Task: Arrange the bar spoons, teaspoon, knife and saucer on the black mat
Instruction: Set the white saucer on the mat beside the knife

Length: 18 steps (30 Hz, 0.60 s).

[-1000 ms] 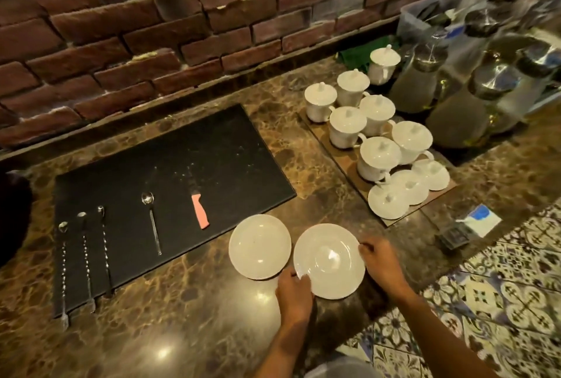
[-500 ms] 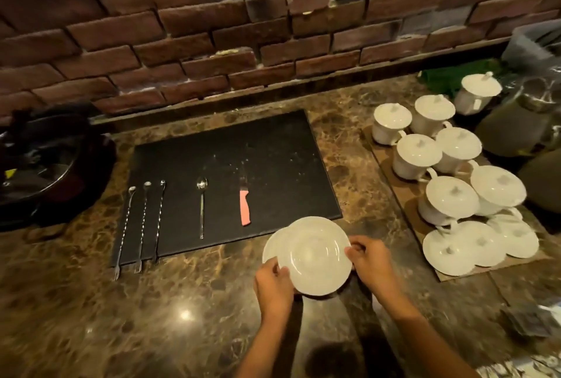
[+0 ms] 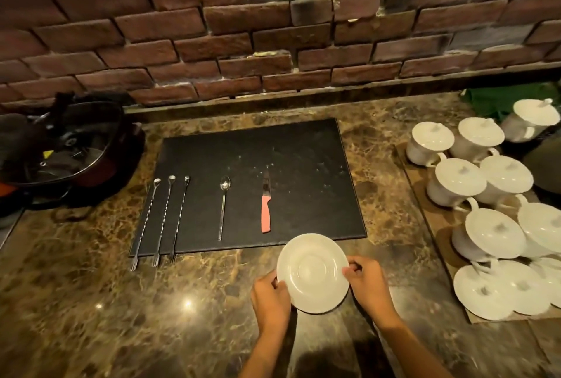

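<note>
Both hands hold one white saucer point(image 3: 312, 273) by its rim. The left hand point(image 3: 270, 301) has its fingers point(image 3: 274, 282) pinched on the left edge, and the right hand point(image 3: 368, 283) has its fingers point(image 3: 349, 268) pinched on the right edge. The saucer is just past the near edge of the black mat point(image 3: 273, 149), over the brown marble bench point(image 3: 91, 301). On the mat lie three bar spoons point(image 3: 164, 219) side by side, then a teaspoon point(image 3: 224, 207), then a knife point(image 3: 266, 207) with a pink handle. White lidded cups point(image 3: 461, 180) sit on the right. A brick wall point(image 3: 243, 28) stands behind.
</note>
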Available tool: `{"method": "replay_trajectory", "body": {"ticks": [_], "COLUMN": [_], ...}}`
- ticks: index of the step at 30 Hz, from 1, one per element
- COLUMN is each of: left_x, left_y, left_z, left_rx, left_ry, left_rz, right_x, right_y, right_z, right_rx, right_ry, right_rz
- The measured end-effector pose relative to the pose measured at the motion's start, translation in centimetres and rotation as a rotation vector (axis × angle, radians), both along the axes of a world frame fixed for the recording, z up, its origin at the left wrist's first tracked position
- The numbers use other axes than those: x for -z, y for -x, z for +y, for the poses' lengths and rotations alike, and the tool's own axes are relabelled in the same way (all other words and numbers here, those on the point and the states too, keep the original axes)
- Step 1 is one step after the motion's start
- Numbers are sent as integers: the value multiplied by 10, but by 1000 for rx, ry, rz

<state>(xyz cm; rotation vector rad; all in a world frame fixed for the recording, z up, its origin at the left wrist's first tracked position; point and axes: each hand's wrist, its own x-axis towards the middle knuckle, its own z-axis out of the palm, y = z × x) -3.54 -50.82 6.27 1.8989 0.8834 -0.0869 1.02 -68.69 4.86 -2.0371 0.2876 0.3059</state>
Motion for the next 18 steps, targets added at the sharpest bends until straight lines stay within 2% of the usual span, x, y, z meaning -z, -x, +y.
{"method": "replay_trajectory", "body": {"ticks": [10,18], "left_x": [-9,-23], "left_y": [-10,-96], "left_z": [0,2], "left_rx": [-46,44], "left_ry": [159,123], "left_rz": [-34,-99], "right_x": [9,-10], "right_y": [-6,-89], "right_z": [3,-2], "right_rx": [38,84], "right_ry": [-5,-60], "right_rz": [107,-22]}}
